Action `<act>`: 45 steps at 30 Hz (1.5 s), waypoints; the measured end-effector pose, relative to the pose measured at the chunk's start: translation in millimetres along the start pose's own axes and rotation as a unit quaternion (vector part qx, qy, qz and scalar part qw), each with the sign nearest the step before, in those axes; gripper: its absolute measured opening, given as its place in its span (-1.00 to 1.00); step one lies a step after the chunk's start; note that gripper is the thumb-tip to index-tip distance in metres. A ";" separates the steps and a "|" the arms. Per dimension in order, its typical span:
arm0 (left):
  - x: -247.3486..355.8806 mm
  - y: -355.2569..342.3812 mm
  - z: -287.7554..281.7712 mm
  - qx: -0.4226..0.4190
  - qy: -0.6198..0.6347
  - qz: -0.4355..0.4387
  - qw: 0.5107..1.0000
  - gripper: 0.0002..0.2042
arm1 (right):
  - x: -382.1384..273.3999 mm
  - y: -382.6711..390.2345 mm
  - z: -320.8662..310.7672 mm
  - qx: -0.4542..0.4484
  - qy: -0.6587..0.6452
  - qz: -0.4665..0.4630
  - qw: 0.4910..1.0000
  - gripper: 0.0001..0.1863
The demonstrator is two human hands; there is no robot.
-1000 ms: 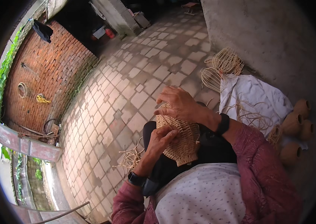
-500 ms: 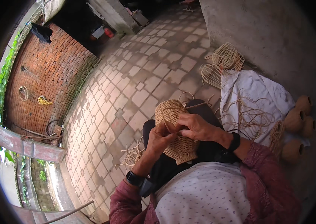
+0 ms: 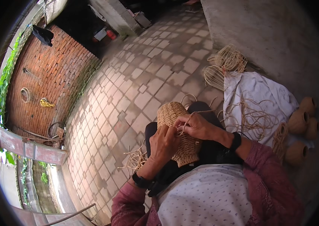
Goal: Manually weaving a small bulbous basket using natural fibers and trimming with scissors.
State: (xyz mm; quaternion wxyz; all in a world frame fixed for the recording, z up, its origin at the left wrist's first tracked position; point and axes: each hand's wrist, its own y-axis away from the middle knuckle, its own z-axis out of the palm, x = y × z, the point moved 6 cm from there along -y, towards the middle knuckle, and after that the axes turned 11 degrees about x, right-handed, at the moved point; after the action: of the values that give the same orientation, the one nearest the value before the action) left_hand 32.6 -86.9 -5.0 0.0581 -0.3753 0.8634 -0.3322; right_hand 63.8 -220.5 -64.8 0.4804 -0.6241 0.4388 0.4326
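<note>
A tan woven rope basket [image 3: 185, 151] lies across my dark-trousered lap, its narrow rim toward my body and its rounded body pointing away. My left hand [image 3: 163, 142] is on its left side, back up, with fingers curled and pinched together against the weave. My right hand [image 3: 197, 127] comes over from the right, thumb and fingers pinching a thin cord [image 3: 183, 128] close to the left fingertips. Another length of rope [image 3: 201, 112] trails past my right hand over the knee. The left fingertips are partly hidden, so what they grip is unclear.
To the right, a white cloth [image 3: 242, 86] carries loose cords [image 3: 255, 115], with coiled cord bundles [image 3: 229, 58] beyond it. Several round brown pots [image 3: 298, 121] sit beside it. Loose fibre strands [image 3: 135, 158] lie left of my lap on the paved floor [image 3: 129, 94].
My left hand has rolled over so its back faces up, and its fingers have closed in beside my right hand. My right hand has shifted slightly left. The basket stays on my lap.
</note>
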 end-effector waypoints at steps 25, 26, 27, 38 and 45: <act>-3.3 13.1 -2.2 0.070 0.052 -0.013 0.996 -0.80 | -53.4 5.3 1.7 0.012 0.217 -0.352 0.910 -0.83; -1.0 11.5 -2.8 0.072 0.050 -0.016 0.996 -0.79 | -41.1 -1.8 -1.1 -0.014 0.158 -0.288 0.944 -0.83; 0.9 10.0 -3.7 0.073 0.048 -0.019 0.996 -0.79 | -29.3 -7.0 -1.9 -0.040 0.098 -0.221 0.969 -0.81; -2.2 14.4 -2.9 0.088 0.121 -0.104 0.983 -0.86 | -25.4 -11.1 -13.3 -0.054 0.065 -0.128 0.988 -0.85; -1.6 12.2 0.9 0.097 0.122 -0.103 0.982 -0.84 | -28.9 -4.0 -5.8 -0.069 0.072 -0.220 0.970 -0.79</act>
State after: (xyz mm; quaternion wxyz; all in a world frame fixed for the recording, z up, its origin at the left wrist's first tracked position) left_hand 26.7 -80.2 -13.4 -0.0459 -0.4115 0.7845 -0.4617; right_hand 61.3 -221.8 -35.1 0.4871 -0.7664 0.2930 0.2992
